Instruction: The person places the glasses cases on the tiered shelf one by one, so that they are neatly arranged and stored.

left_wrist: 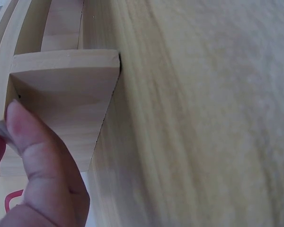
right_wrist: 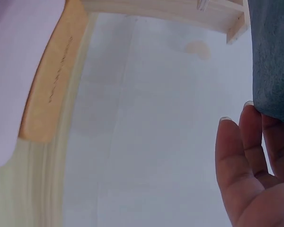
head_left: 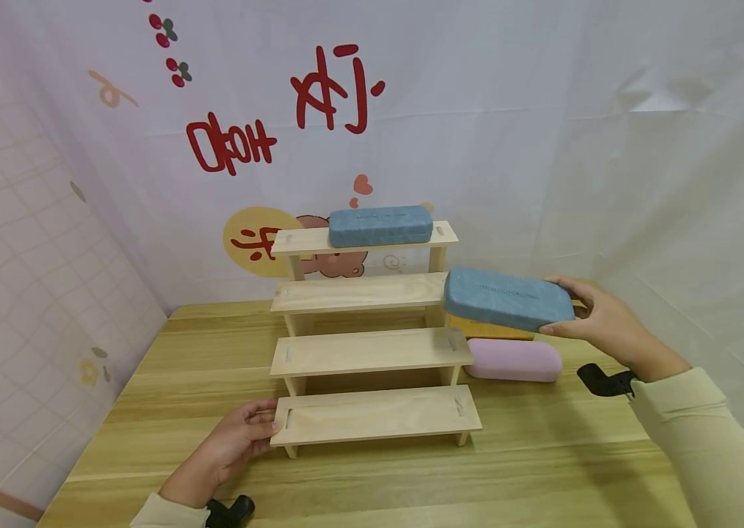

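A blue glasses case (head_left: 509, 299) is held up in the air by its right end, gripped by my right hand (head_left: 599, 319). Its left end overlaps the second-highest shelf of the wooden tiered stand (head_left: 374, 415) in the head view. In the right wrist view, fingertips touch the end of the blue case (right_wrist: 274, 56). My left hand (head_left: 237, 440) pinches the left end of the lowest shelf; the left wrist view shows a finger (left_wrist: 35, 142) bent against that shelf's underside. Another blue glasses case (head_left: 381, 226) lies lengthwise on the top shelf.
Right of the stand, a pink case (head_left: 513, 360) rests on the wooden table (head_left: 358, 484). Behind it lies an orange-yellow case (head_left: 492, 329), partly hidden by the raised blue one. A white printed cloth (head_left: 477, 110) hangs behind the table.
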